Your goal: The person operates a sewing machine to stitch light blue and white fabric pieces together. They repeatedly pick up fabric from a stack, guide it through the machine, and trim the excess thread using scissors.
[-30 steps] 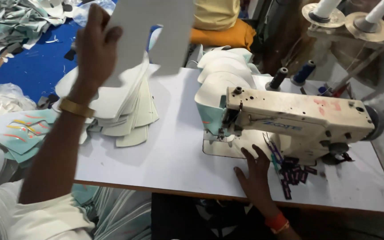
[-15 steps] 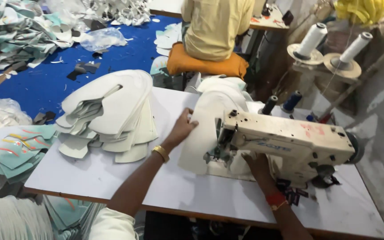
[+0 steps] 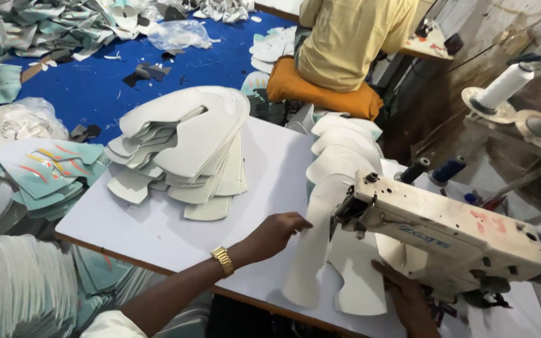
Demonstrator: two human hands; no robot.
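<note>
Head view, left hand (image 3: 278, 233) flat on white piece (image 3: 316, 250)

piece under the needle: a white, flat cut panel (image 3: 320, 250), long with rounded ends and a notch low on its right side
pose: lying flat on the white table (image 3: 145, 231), one end under the head of the sewing machine, the other pointing to the near edge
place: near edge of the table, right of the middle
contact: left hand (image 3: 277, 233) rests fingertips on its left edge; right hand (image 3: 402, 291) lies on its lower right lobe, beneath the machine arm
</note>
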